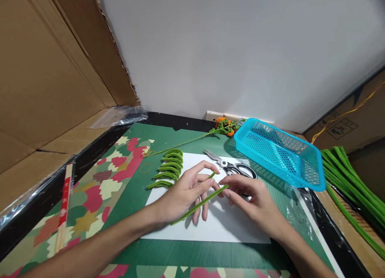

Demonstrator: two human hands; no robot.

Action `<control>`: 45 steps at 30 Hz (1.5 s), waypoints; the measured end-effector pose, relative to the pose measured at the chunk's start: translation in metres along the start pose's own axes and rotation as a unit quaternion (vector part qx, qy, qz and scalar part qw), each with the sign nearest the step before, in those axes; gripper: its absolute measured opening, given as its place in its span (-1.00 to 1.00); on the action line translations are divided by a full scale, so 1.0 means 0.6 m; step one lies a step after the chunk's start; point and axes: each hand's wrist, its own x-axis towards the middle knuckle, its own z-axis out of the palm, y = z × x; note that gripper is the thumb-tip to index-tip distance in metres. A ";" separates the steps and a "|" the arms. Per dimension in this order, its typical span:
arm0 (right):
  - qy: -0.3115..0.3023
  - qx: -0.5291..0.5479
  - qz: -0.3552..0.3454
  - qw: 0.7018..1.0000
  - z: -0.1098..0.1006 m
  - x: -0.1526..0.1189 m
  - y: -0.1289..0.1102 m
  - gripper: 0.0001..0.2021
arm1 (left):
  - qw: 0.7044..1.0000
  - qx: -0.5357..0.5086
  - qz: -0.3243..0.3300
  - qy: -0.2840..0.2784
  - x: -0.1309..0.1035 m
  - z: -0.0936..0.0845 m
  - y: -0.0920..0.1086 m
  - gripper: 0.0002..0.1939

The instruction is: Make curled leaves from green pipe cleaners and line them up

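Observation:
My left hand [186,189] is closed with thumb and forefinger together, and a short green fuzzy tip pokes up beside them. A long green pipe cleaner [201,205] slants across in front of its fingers. The upper end of it is pinched between the thumb and fingertips of my right hand [254,193]. Whether the short tip belongs to the same pipe cleaner I cannot tell. Under both hands lies a white sheet of paper [240,232]. Left of them is a row of several bent green pipe-cleaner leaves [170,168]. Scissors [224,163] with black-and-white handles rest just beyond my hands.
A blue perforated basket [279,153] stands at the back right. Green pipe cleaners [355,189] are bundled at the far right. Orange flowers [224,123] on a green stem lie at the back. Wrapped chopsticks [63,205] lie left, near a cardboard wall [54,49].

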 end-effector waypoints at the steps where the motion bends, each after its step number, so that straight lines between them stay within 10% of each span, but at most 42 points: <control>1: 0.004 0.042 0.010 0.999 0.006 0.003 0.001 -0.80 | 1.000 -0.002 0.003 0.003 0.000 0.001 0.001 -0.72; 10: 0.132 0.235 0.025 0.963 -0.018 0.009 0.033 -0.62 | 0.997 -0.009 0.007 0.070 0.005 -0.003 0.003 -0.56; 16: 0.058 -0.058 0.027 0.996 -0.030 0.005 0.020 -0.68 | 0.993 -0.064 -0.019 0.099 0.000 -0.004 0.009 -0.59; 23: 0.121 -0.424 -0.189 0.877 0.006 -0.006 0.035 -0.69 | 0.987 -0.139 -0.047 0.062 -0.003 -0.006 0.006 -0.56; 27: 0.038 -0.454 -0.291 0.841 0.026 -0.009 0.030 -0.62 | 0.992 -0.101 -0.057 0.041 -0.003 0.000 0.008 -0.48; 45: 0.098 -0.407 -0.359 0.834 0.010 -0.003 0.027 -0.78 | 0.996 -0.043 -0.064 -0.051 -0.017 0.007 0.010 -0.31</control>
